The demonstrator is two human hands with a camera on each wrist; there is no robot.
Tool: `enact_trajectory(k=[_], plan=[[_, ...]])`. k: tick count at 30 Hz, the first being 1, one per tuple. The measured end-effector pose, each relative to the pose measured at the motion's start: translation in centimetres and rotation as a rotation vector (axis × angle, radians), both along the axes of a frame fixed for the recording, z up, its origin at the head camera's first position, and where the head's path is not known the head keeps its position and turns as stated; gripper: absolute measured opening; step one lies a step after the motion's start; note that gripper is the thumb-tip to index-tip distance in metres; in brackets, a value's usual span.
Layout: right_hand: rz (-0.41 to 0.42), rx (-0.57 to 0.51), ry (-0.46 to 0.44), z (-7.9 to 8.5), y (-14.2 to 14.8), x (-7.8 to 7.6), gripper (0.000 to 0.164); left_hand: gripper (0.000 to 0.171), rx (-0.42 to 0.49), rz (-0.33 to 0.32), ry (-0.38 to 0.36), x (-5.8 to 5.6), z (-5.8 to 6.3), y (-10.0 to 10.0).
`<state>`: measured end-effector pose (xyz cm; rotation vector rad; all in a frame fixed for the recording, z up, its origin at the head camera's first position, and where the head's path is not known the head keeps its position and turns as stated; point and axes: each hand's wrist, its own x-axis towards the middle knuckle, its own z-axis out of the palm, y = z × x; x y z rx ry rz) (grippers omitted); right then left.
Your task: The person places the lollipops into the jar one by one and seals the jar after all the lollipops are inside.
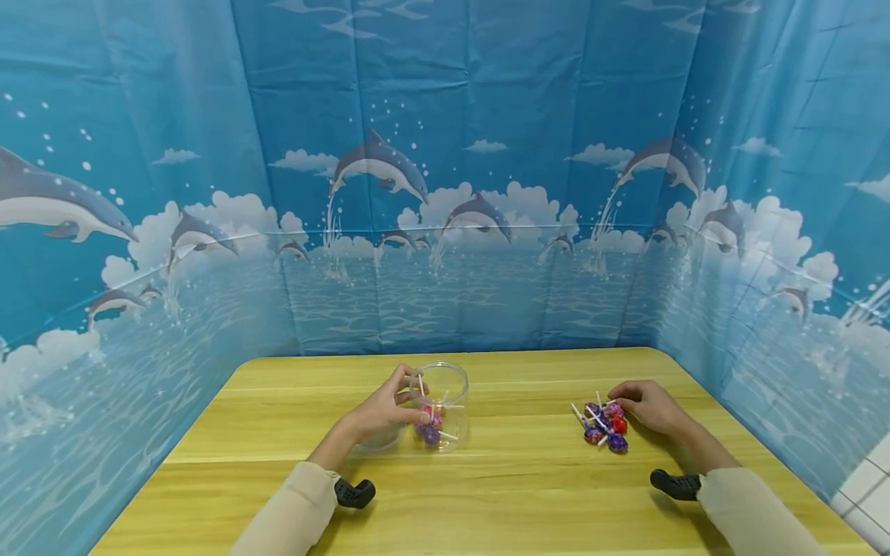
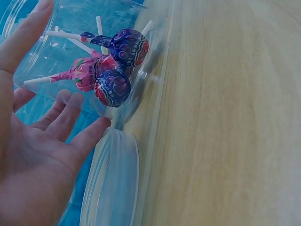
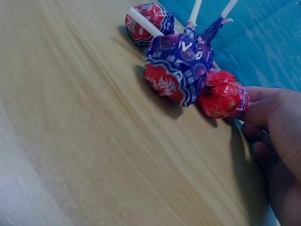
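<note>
My left hand (image 1: 381, 411) holds a clear plastic jar (image 1: 457, 421) from its left side, thumb and fingers spread about the wall. Inside the upright, uncovered jar lie several lollipops (image 2: 113, 87) in purple and pink wrappers, their white sticks pointing different ways. To the right, a loose pile of wrapped lollipops (image 1: 596, 425) rests on the table. At that pile's right edge, my right hand (image 1: 650, 405) pinches a pink-wrapped lollipop (image 1: 613, 410). In the right wrist view a red lollipop (image 3: 220, 96) partly hides it.
A clear round lid (image 2: 113, 179) lies beside the jar, partly under my left hand in the head view. The yellow wood-grain table (image 1: 501, 494) extends between jar and pile. Blue dolphin-print curtains (image 1: 445, 301) enclose the table's back and sides.
</note>
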<state>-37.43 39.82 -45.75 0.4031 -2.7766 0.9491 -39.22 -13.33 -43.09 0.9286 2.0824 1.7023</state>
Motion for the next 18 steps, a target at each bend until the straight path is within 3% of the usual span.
enact_trajectory(k=[12,18], plan=[[-0.024,-0.007,0.011,-0.16,0.03,0.02,0.016,0.051,0.005,-0.018,-0.002,-0.21,-0.12,-0.08],[-0.073,-0.088,-0.002,-0.09,0.09,0.25,0.021,0.054,0.004,-0.005,0.004,-0.06,-0.08,0.07]])
